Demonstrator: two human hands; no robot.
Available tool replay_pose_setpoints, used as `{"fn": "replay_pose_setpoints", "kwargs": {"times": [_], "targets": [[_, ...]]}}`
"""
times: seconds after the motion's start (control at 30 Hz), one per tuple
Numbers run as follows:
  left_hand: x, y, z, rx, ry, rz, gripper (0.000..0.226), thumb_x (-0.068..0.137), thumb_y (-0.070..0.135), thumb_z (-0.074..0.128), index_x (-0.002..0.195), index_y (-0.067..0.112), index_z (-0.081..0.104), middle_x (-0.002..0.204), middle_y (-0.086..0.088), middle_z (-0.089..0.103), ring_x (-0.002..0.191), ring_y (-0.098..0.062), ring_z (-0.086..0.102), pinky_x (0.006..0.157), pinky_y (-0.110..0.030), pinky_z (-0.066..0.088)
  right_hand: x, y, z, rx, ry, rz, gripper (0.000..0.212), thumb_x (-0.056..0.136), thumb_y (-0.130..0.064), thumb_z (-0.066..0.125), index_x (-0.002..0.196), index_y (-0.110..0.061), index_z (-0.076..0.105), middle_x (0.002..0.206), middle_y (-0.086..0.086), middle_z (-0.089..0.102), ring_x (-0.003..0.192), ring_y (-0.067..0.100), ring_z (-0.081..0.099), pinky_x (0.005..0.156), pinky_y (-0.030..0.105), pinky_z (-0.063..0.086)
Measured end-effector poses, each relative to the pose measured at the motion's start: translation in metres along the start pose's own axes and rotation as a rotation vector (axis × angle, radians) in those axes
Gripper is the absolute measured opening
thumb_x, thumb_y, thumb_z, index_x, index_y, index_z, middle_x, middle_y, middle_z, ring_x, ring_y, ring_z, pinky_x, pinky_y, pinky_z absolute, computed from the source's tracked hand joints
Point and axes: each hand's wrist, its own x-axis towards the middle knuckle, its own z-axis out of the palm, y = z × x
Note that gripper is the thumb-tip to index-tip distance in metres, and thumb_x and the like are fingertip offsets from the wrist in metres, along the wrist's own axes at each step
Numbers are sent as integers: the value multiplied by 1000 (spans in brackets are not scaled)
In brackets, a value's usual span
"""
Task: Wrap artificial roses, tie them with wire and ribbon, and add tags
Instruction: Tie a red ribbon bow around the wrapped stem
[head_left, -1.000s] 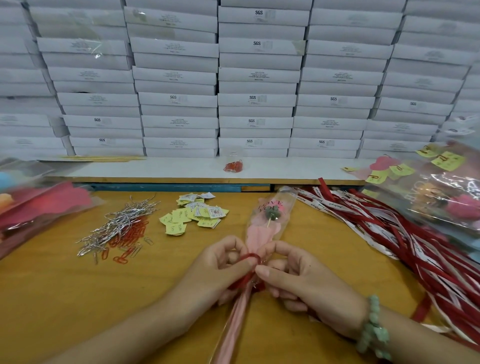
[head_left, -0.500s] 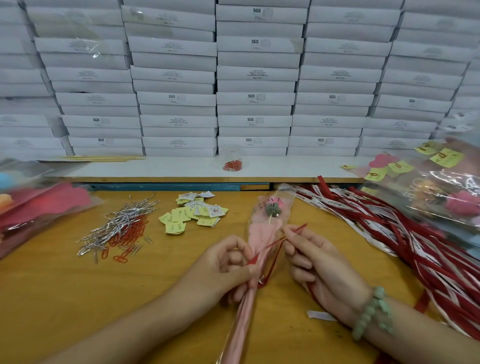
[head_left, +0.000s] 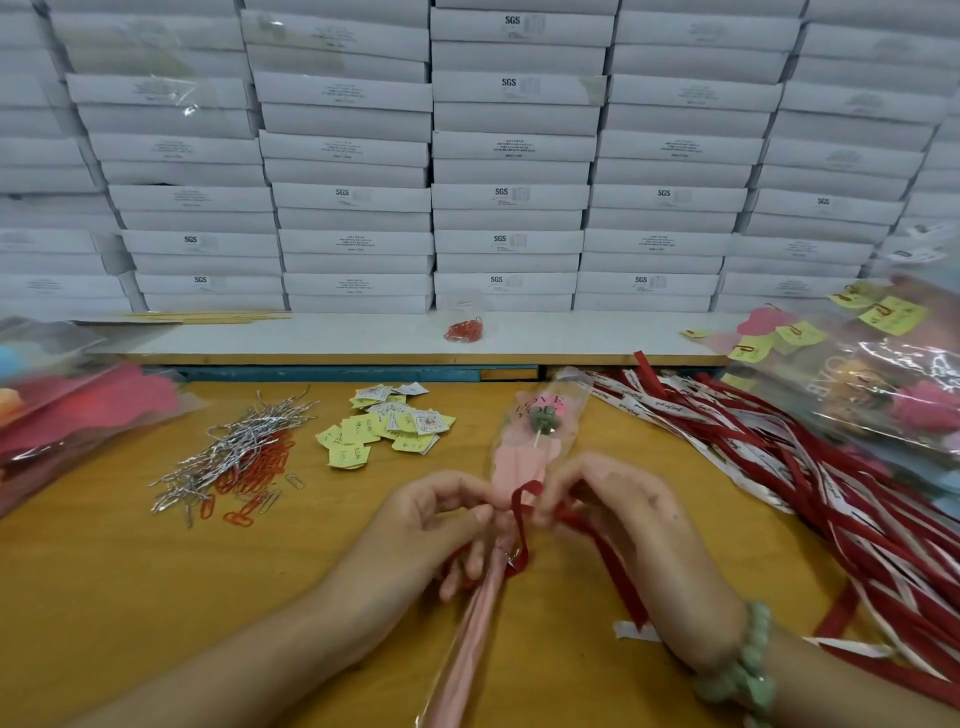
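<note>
A wrapped artificial rose (head_left: 535, 431) in a clear sleeve with pink paper lies lengthwise on the wooden table (head_left: 130, 597), its head pointing away from me. A red ribbon (head_left: 522, 512) loops around the sleeve's neck. My left hand (head_left: 431, 525) pinches the ribbon and sleeve at the neck. My right hand (head_left: 618, 519) grips the other ribbon end, whose tail runs back under that wrist. Silver wire ties (head_left: 234, 452) and red paper clips (head_left: 254, 478) lie at left, and yellow and white tags (head_left: 384, 426) sit in the middle.
A heap of red and white ribbons (head_left: 810, 467) covers the table's right side. Finished wrapped roses in plastic (head_left: 883, 374) pile at the far right, and bags of pink and red paper (head_left: 67, 410) at left. White boxes (head_left: 509, 156) are stacked behind a shelf holding a bag of clips (head_left: 463, 327).
My right hand, which had pulled a ribbon end out to the right, has come back to the rose's neck. The ribbon now forms a loop between both hands.
</note>
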Motion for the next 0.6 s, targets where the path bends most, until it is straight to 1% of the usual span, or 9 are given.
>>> {"fn": "replay_pose_setpoints", "kwargs": {"times": [0.07, 0.17, 0.23, 0.3, 0.33, 0.4, 0.47, 0.53, 0.6], "targets": [[-1, 0, 1, 54, -50, 1, 13, 86, 8, 70, 95, 17, 72, 59, -1, 63, 39, -5, 46, 36, -14, 36, -4, -1, 2, -89, -94, -57, 43, 92, -35, 41, 88, -7, 72, 90, 7, 71, 93, 20, 66, 87, 29, 48], [-2, 0, 3, 147, -107, 11, 22, 75, 21, 78, 95, 27, 74, 65, -3, 64, 42, -6, 48, 40, -15, 38, -7, -2, 3, -190, -160, -47, 45, 92, -41, 40, 110, -15, 71, 110, 2, 69, 113, 20, 59, 99, 32, 43], [-3, 1, 4, 141, -120, 28, 16, 75, 30, 79, 91, 26, 76, 70, -2, 70, 43, -5, 49, 42, -15, 37, -7, -4, 5, -202, -186, -27, 45, 92, -42, 40, 124, -21, 64, 122, -5, 64, 122, 13, 53, 101, 25, 41], [-2, 2, 3, 128, -138, 48, 16, 83, 35, 73, 90, 22, 76, 82, -3, 75, 45, -3, 49, 43, -14, 38, -6, -2, 4, -173, -166, 5, 44, 95, -41, 40, 137, -29, 50, 132, -16, 58, 128, 0, 47, 98, 10, 37], [-2, 2, 2, 125, -146, 54, 18, 87, 35, 68, 91, 20, 76, 84, -3, 75, 46, -2, 49, 43, -13, 38, -5, -1, 3, -167, -132, 31, 43, 98, -42, 39, 141, -36, 43, 134, -23, 54, 129, -7, 43, 96, 6, 35], [-1, 2, 0, 104, -151, 64, 20, 90, 32, 62, 93, 17, 75, 87, -5, 75, 48, -2, 50, 44, -12, 39, -2, 3, 1, -182, -45, 75, 44, 99, -46, 38, 142, -47, 32, 133, -31, 52, 128, -14, 38, 100, 11, 33], [0, 1, -1, 71, -145, 71, 21, 92, 31, 60, 93, 16, 74, 92, -10, 74, 50, -2, 52, 43, -12, 39, 0, 7, -3, -211, 37, 103, 46, 95, -42, 41, 140, -49, 32, 126, -30, 57, 122, -15, 44, 99, 16, 36], [1, 0, -1, 31, -136, 67, 21, 91, 33, 61, 94, 16, 74, 93, -12, 74, 51, -3, 52, 43, -13, 40, 2, 10, -4, -225, 102, 120, 41, 96, -27, 50, 134, -41, 41, 118, -19, 63, 111, -9, 54, 89, 13, 44], [3, -1, -2, -16, -124, 53, 22, 90, 34, 62, 96, 17, 73, 93, -13, 73, 52, -5, 54, 42, -13, 40, 2, 12, -3, -239, 122, 141, 29, 94, -15, 56, 119, -29, 52, 107, -9, 65, 99, 0, 60, 80, 12, 46]]}}
